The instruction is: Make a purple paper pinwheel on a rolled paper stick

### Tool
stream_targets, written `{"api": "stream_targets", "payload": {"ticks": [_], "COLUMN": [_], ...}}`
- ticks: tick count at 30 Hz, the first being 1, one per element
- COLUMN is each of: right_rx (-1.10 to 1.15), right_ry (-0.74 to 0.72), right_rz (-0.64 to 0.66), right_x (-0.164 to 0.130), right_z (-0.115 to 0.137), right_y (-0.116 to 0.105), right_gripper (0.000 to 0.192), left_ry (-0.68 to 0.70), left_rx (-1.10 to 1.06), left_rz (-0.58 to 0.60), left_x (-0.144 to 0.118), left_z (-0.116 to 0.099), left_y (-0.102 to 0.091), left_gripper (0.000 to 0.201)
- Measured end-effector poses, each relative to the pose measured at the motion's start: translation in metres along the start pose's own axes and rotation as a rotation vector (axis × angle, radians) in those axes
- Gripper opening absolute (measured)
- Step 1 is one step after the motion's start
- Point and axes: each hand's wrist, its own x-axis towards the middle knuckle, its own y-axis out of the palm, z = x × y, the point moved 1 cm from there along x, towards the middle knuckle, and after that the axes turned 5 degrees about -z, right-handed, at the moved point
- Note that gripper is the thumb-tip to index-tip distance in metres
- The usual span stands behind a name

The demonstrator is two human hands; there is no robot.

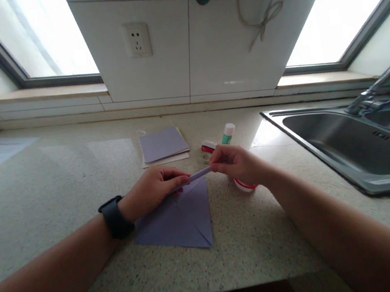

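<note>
Two hands meet over a purple paper sheet (180,217) lying on the desk (57,187): the left hand (155,189) and right hand (237,164) pinch its rolled far edge, while a glue stick (228,133) stands just beyond them.

both hands (157,187) (236,163) pinch folded edge of purple paper (180,217) on counter (58,197).
</note>
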Motion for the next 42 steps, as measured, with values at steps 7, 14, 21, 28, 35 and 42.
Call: {"api": "stream_targets", "payload": {"ticks": [7,14,21,28,35,42], "right_rx": [-0.034,-0.028,-0.049,-0.129,-0.197,-0.287], "right_ry": [0.102,0.150,0.081,-0.017,-0.108,-0.192], "right_rz": [0.060,0.026,-0.036,-0.081,-0.070,-0.049], "right_x": [0.000,0.001,-0.001,-0.002,-0.005,-0.005], "right_z": [-0.001,-0.005,-0.004,0.007,0.008,0.019], "right_y": [0.002,0.003,0.003,0.008,0.013,0.013], "right_gripper": [0.019,0.020,0.021,0.018,0.016,0.012], "left_ry": [0.093,0.140,0.222,0.304,0.312,0.216], "left_rx": [0.118,0.177,0.349,0.511,0.579,0.363], "left_rz": [-0.061,-0.072,-0.107,-0.137,-0.143,-0.154], "left_x": [-0.001,0.001,-0.003,-0.010,-0.016,-0.012], "left_z": [-0.004,0.000,-0.014,-0.026,-0.030,-0.033], "left_y": [0.000,0.001,0.003,0.008,0.010,0.010], "left_gripper": [0.031,0.025,0.021,0.031,0.031,0.024]}}
